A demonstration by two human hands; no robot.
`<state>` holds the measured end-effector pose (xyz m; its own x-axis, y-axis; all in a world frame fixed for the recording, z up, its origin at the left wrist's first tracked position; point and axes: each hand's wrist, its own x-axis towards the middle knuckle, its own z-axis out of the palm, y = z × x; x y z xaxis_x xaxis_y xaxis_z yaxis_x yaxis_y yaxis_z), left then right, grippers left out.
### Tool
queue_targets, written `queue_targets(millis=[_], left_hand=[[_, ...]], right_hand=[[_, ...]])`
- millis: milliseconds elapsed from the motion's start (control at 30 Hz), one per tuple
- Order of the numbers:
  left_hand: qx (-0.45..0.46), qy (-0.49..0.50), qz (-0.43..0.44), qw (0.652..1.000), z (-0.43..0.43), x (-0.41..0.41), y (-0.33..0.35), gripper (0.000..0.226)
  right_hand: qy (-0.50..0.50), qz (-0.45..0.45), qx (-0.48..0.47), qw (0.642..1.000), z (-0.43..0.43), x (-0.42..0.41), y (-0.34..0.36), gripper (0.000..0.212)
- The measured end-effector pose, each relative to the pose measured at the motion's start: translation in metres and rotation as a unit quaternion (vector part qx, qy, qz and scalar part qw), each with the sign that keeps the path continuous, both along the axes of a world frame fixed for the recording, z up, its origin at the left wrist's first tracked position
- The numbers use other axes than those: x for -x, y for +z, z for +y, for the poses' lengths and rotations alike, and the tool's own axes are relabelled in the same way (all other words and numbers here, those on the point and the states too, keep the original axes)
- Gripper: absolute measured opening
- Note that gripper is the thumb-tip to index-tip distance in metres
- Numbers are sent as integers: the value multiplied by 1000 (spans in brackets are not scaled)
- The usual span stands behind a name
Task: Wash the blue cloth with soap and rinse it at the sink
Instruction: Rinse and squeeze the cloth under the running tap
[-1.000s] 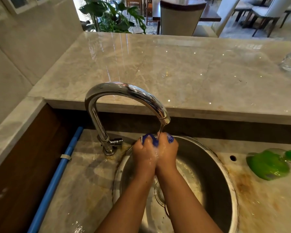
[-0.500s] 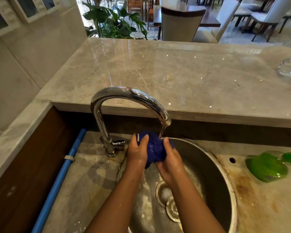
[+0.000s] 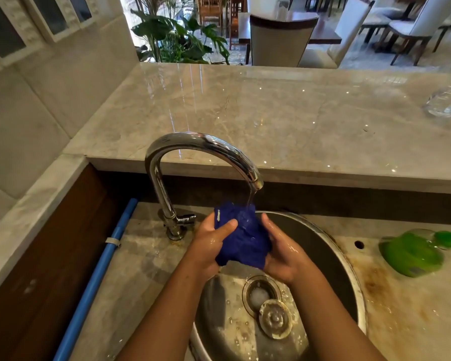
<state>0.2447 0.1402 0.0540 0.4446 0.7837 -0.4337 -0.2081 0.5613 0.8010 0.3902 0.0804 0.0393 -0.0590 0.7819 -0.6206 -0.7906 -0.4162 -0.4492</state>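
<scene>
The wet blue cloth (image 3: 241, 235) is bunched up under the running stream from the chrome tap (image 3: 201, 147), above the round steel sink (image 3: 323, 246). My left hand (image 3: 211, 243) grips its left side, thumb across the front. My right hand (image 3: 281, 252) grips its right side, fingers curled behind it. Both hands are wet. A green bottle of soap (image 3: 412, 252) lies on its side on the counter right of the sink.
The drain (image 3: 258, 293) holds foam, and its metal strainer (image 3: 275, 317) lies beside it in the basin. A blue pipe (image 3: 97, 277) runs along the left. A raised marble counter (image 3: 245, 113) stands behind the tap, with a clear glass thing (image 3: 445, 101) at far right.
My hands have drawn apart and lowered a little, so the cloth that was squeezed small between them now shows as a loose bunch under the water.
</scene>
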Motion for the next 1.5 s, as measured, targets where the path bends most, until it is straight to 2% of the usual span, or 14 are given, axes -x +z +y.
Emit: queue_targets(millis=[167, 300, 433, 567, 633, 733, 867, 933, 1033, 1100, 1233, 1367, 1433, 1500], left_hand=[[-6, 17, -21, 1000, -2, 3, -2, 48], [29, 104, 94, 990, 0, 2, -13, 24], [62, 44, 147, 986, 0, -1, -25, 36], [190, -74, 70, 976, -1, -3, -22, 48], [203, -114, 56, 971, 0, -3, -23, 56], [153, -77, 18, 985, 4, -10, -24, 52], [126, 9, -53, 991, 6, -15, -17, 30], [116, 35, -40, 992, 8, -13, -14, 29], [76, 69, 79, 992, 8, -17, -9, 14], [18, 82, 146, 986, 7, -25, -8, 7], [-73, 98, 214, 969, 8, -33, -5, 13], [-133, 102, 248, 954, 11, -25, -7, 23], [-153, 135, 259, 944, 10, -23, -10, 28], [-158, 161, 240, 944, 10, -26, -12, 24]], right_hand=[[-60, -86, -43, 994, 13, -2, 3, 36], [-57, -181, -76, 979, 16, 3, 8, 26], [-51, -170, -109, 978, 18, 8, 11, 34], [-73, -124, -94, 985, 19, 6, 19, 24], [-88, -95, -91, 987, 19, 4, 22, 23], [-89, -81, -80, 990, 13, -1, 20, 27], [-115, -54, -67, 990, 5, -4, 11, 33], [-121, -118, -44, 985, 4, -6, 8, 26], [-95, -325, -10, 941, 8, -1, 1, 15], [-92, -388, -2, 917, 10, 7, -3, 12], [-141, -301, 14, 943, 15, 20, -2, 16], [-160, -303, -23, 939, 13, 18, 15, 19], [-178, -229, -27, 957, 9, 24, 23, 25], [-159, -96, 32, 982, 6, 32, 25, 32]])
